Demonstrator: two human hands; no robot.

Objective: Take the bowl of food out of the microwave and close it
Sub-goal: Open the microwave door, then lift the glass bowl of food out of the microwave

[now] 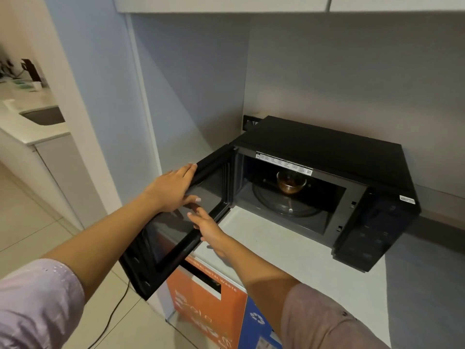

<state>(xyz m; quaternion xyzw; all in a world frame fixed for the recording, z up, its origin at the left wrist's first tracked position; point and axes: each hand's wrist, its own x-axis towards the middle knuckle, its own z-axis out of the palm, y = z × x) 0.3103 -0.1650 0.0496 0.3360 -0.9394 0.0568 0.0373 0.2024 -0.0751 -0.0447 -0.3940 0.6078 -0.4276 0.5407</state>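
Fingers (192,170), left hand (168,187): spread flat over the top edge of the open microwave door (176,222), not clenched. Right hand (208,227): fingers loose, extended against the door's inner frame, grasping nothing. Beyond them: glass bowl of food (290,185) on the turntable inside the black microwave (327,152), on the white worktop (264,248).

Dim, soft indoor light; wide-angle bending and blur at edges.

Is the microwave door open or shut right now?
Open. The microwave door is swung wide to the left, exposing the glass bowl on the turntable inside.
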